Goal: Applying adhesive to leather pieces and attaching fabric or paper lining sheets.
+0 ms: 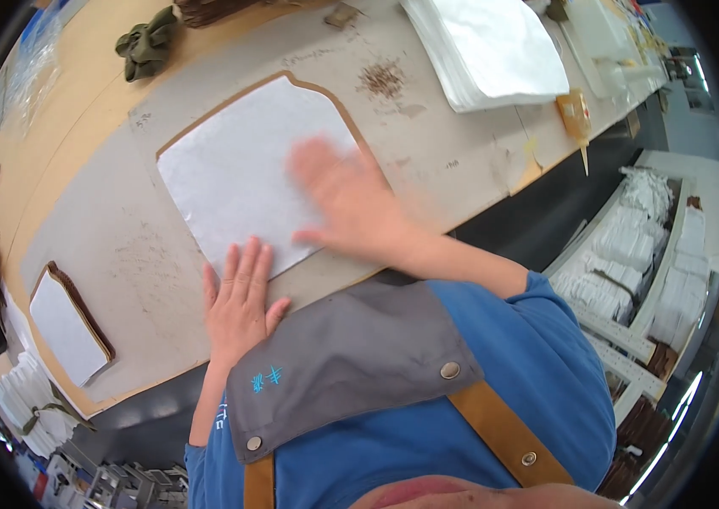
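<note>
A white sheet [232, 170] lies on a slightly larger brown panel [215, 108], whose edge shows along the far and right sides. My left hand [242, 293] rests flat at the sheet's near edge, fingers stretched out and pointing away from me. Over the right part of the sheet is my right hand [346, 199], smeared by motion, with its thumb apart from the other fingers and nothing visible in it. Whether its palm touches the sheet, I cannot tell.
A thick stack of white sheets [495, 51] stands at the far right, beside a yellowish container [574, 116]. At left lies a smaller white-topped brown stack [64, 327]. A green cloth bundle [147, 44] is at the far left. Right of the table, a rack [614, 246] holds white bundles.
</note>
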### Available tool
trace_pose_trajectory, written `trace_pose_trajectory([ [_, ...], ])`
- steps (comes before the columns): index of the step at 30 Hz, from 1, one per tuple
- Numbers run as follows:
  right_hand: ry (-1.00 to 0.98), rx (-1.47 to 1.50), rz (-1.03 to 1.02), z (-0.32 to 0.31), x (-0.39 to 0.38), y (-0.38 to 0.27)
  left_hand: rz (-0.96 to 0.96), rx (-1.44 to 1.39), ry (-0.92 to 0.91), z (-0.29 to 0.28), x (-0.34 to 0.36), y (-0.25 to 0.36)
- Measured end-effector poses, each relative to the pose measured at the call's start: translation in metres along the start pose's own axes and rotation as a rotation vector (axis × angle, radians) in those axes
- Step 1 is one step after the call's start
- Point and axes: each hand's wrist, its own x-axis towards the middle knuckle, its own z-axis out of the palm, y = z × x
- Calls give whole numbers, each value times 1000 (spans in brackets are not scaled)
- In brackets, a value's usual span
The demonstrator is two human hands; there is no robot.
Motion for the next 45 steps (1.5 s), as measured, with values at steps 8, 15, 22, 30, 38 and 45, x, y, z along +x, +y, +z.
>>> trace_pose_trajectory([
  [8,-5,89,-187,20,-53,6,108,19,-27,-3,-5,5],
  [15,184,-89,202,16,-89,29,169,-17,74,-7,-3,9],
  [22,139,-225,20,15,-85,32,76,-162,80,-5,61,-5],
  [30,224,-190,-24,14,-76,32,-163,99,392,-17,125,-134],
  [38,280,-188,-16,17,-79,34,-156,-30,197,-70,145,-117],
  [45,273,-187,-21,16,-77,34,-514,-900,-25,-85,119,-116],
])
